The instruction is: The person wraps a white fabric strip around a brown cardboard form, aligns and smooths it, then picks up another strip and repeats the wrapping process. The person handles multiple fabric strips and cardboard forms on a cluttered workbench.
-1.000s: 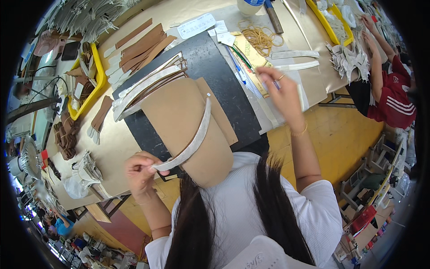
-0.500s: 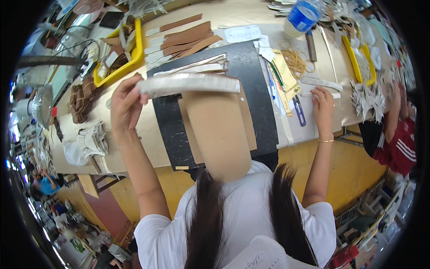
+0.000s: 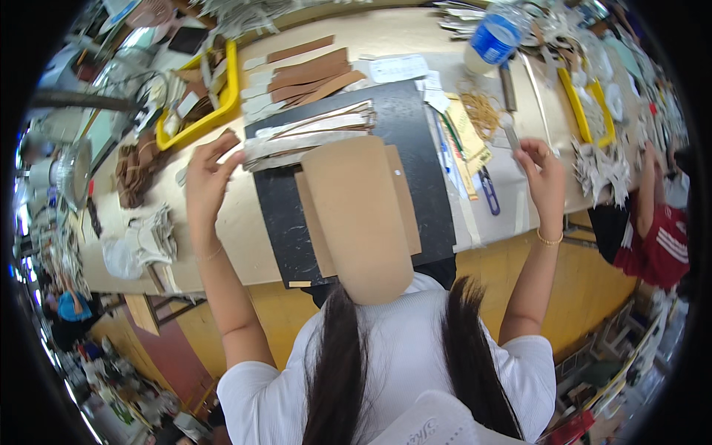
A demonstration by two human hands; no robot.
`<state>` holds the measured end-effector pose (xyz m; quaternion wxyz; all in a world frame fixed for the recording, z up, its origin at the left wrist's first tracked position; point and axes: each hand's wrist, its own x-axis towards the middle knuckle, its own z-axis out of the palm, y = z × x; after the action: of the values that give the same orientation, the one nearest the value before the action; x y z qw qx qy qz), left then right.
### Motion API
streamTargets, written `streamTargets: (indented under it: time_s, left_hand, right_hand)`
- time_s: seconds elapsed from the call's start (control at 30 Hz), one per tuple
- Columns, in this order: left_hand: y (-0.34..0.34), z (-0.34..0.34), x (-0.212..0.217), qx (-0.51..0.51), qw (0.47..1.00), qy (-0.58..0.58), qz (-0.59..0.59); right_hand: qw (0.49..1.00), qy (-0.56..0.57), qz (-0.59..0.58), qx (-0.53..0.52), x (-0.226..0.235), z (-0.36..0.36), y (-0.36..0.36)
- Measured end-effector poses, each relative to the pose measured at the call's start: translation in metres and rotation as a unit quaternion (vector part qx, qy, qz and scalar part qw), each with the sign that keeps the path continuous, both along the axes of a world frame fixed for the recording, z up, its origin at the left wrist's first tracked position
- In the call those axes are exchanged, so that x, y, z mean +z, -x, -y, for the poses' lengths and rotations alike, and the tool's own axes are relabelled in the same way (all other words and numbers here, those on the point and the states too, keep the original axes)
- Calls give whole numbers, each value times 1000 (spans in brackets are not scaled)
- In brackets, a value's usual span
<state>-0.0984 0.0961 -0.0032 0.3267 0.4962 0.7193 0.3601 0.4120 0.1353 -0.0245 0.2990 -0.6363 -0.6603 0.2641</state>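
My left hand (image 3: 211, 182) is beside the left end of a pile of pale and brown strips (image 3: 315, 133), its thumb and fingers apart. The pile lies on a black board (image 3: 415, 119). My right hand (image 3: 543, 174) is raised at the right, thumb and fingertips pinched on a slim grey flat tool (image 3: 510, 132); its exact kind is unclear. A tan rounded panel (image 3: 356, 215) covers the board's middle and part of the pile. Below the right hand's left side lies a purple-handled cutter (image 3: 489, 191).
Brown strips (image 3: 311, 76) lie behind the board. Yellow trays (image 3: 234, 81) stand left and right. Rubber bands (image 3: 480, 111), a yellow paper packet (image 3: 463, 133), pens and a blue-labelled bottle (image 3: 491, 41) are at right. A person in a red shirt (image 3: 662, 241) works at far right.
The pale strip that my left hand held up now rests on the pile, and those fingers have parted. My right hand has lifted the slim grey tool off the table.
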Motion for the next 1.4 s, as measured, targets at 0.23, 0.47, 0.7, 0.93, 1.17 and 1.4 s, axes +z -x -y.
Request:
streamTargets:
  time_s: [0.23,0.47,0.7,0.93,1.17,1.4]
  left_hand:
    - [-96,10,57,-146,936,-79,309]
    - [-130,25,66,-104,876,-35,470]
    - [-104,56,68,-33,903,-104,416]
    - [-88,87,59,-105,921,62,370]
    - [-90,66,61,-329,875,202,291]
    - [-115,38,78,-265,833,303,378]
  right_hand:
    - [929,116,-282,212,108,-14,119]
    - [893,141,-214,369,120,-3,182]
    - [871,242,-276,325,110,20,153]
    - [875,289,-252,295,98,28,136]
    - [893,176,-201,362,83,29,146]
    - [935,-89,-116,324,93,32,162]
